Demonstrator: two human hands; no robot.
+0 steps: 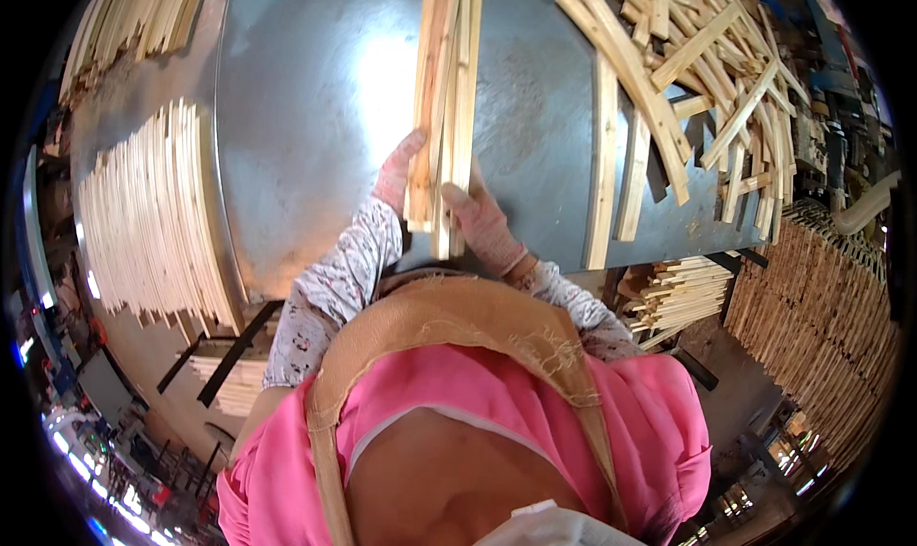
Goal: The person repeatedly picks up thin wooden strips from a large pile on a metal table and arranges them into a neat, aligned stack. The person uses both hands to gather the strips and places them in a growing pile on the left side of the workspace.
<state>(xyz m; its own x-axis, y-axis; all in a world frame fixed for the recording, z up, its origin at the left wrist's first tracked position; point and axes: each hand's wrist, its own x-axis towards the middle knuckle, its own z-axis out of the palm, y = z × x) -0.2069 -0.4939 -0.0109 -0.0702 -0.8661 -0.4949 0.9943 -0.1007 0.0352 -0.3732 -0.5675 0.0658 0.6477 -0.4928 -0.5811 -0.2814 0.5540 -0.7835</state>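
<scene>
Table: grey metal top [325,97] fills the upper middle of the view, shiny and bare in its centre.
Left stack: pale wooden slats [153,221] lie side by side in a fanned row along the table's left edge.
Loose pile: wooden strips [697,59] lie criss-crossed on the table's far right, some overhanging its edge.
Right racks: more stacked sticks [821,326] stand below and to the right of the table, off its surface.
Apron: tan burlap cloth [458,317] hangs over a pink garment at the lower middle.
Bundle: a handful of long thin wood strips [447,78] lies lengthwise on the table, running away from the person, its near end at the table's front edge.
Left hand [396,178]: gloved, fingers wrapped round the bundle's left side near its near end.
Right hand [487,226]: gloved, thumb and fingers closed on the bundle's right side at the near end.
</scene>
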